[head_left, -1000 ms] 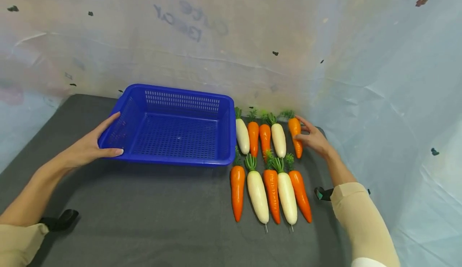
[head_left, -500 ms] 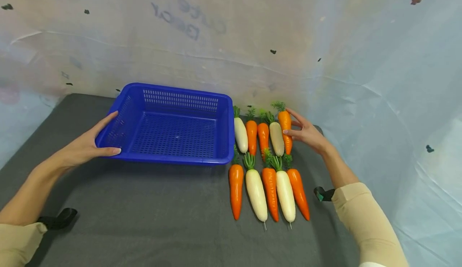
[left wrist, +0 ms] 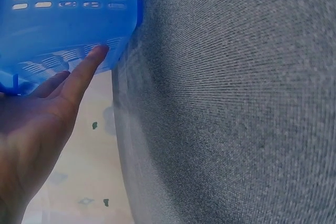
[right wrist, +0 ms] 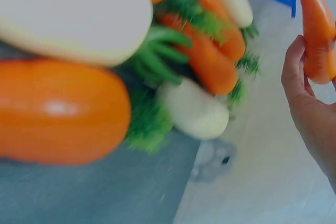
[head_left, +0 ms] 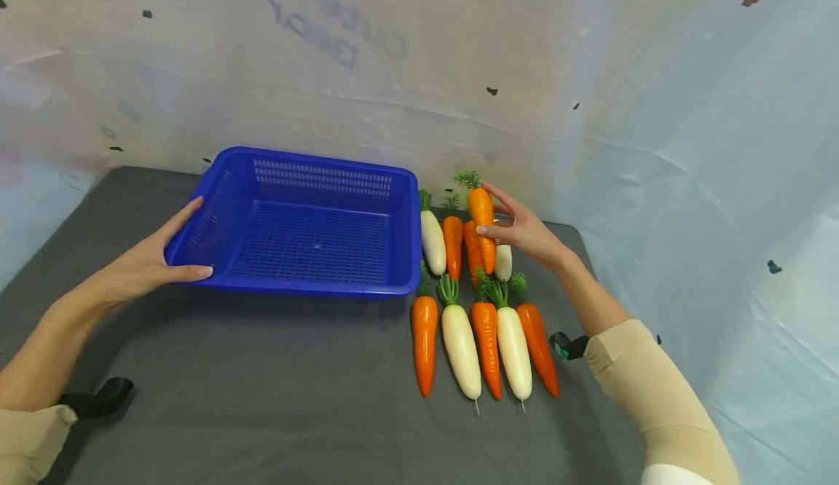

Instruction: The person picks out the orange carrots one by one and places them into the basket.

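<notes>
My left hand grips the left end of a blue plastic basket, thumb on the front rim and fingers against the outer left side. The left wrist view has straight fingers along the perforated basket wall. Nothing lies inside the basket. In my right hand, a carrot with a leafy top is pinched between thumb and fingers, raised over the back row. It partly covers another carrot and a white radish. The right wrist view also shows the held carrot.
Right of the basket, carrots and white radishes lie in two rows, including a front radish and a front carrot. A dark cloth covers the table. A pale sheet hangs behind it.
My right hand has lifted the carrot from the right end of the back row and carried it left, toward the basket. The left hand keeps its hold on the basket.
</notes>
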A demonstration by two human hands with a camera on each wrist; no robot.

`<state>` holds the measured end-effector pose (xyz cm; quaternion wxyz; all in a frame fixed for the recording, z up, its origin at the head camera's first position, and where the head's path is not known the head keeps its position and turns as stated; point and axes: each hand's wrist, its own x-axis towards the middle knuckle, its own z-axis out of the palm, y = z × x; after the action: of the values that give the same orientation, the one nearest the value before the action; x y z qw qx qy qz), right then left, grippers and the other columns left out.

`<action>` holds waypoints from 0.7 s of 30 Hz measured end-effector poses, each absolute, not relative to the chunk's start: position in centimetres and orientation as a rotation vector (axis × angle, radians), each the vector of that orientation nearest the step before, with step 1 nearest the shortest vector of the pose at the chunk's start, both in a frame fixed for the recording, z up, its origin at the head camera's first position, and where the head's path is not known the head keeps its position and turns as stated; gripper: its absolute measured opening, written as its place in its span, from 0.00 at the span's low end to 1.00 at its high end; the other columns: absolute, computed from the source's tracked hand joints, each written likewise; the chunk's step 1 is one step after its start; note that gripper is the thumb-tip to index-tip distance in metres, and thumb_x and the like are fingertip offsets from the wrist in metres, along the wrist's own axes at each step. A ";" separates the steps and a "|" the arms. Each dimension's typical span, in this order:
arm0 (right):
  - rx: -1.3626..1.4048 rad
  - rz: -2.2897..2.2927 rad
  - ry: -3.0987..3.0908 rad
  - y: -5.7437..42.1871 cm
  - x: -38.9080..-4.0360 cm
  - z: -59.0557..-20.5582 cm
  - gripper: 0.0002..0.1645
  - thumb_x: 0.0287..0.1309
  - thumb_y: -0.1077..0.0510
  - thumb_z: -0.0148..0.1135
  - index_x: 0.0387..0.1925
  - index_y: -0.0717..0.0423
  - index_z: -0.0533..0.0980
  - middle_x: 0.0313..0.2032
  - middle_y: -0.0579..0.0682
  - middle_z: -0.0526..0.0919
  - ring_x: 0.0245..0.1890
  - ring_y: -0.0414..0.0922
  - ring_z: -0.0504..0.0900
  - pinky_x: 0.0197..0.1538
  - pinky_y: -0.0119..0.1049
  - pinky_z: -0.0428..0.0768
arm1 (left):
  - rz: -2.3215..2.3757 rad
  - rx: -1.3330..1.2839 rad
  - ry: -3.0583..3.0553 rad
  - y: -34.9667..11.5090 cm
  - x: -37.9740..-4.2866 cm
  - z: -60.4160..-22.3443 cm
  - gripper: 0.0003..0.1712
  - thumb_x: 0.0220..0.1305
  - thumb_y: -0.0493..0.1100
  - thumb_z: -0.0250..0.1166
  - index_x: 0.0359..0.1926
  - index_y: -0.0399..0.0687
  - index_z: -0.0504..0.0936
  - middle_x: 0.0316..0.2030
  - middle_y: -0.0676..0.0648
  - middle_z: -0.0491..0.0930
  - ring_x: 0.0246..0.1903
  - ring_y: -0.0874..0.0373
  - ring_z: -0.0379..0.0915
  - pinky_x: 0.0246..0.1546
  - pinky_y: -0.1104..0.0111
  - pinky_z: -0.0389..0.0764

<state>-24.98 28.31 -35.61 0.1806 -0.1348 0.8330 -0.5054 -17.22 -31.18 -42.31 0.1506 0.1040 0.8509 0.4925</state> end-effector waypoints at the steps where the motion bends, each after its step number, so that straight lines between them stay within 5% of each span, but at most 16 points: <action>1: -0.397 -1.425 2.349 27.7 -25.0 -35.4 0.49 0.64 0.50 0.67 0.76 0.26 0.50 0.75 0.54 0.52 0.65 0.57 0.70 0.51 0.53 0.78 | 1.409 0.298 2.446 -31.3 -17.2 -42.3 0.64 0.64 0.39 0.67 0.75 0.79 0.24 0.76 0.31 0.28 0.68 0.19 0.41 0.56 0.26 0.52; 13: -0.527 -1.394 2.318 22.6 -25.8 -34.4 0.49 0.62 0.48 0.68 0.76 0.24 0.51 0.74 0.52 0.55 0.64 0.56 0.72 0.57 0.56 0.77 | 1.408 0.287 2.447 -31.1 -17.4 -42.1 0.65 0.64 0.39 0.68 0.75 0.79 0.24 0.76 0.30 0.31 0.68 0.20 0.44 0.57 0.27 0.54; 21: -0.541 -1.402 2.315 18.9 -26.3 -34.2 0.50 0.61 0.48 0.69 0.76 0.27 0.51 0.72 0.55 0.59 0.58 0.51 0.78 0.53 0.54 0.80 | 1.399 0.290 2.457 -31.1 -17.3 -42.1 0.64 0.64 0.40 0.68 0.77 0.75 0.26 0.74 0.25 0.37 0.66 0.21 0.47 0.56 0.27 0.58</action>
<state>-26.28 18.88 -34.16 0.1899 -0.1924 0.8236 -0.4987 -17.34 -31.11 -42.08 0.1493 0.1009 0.8548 0.4866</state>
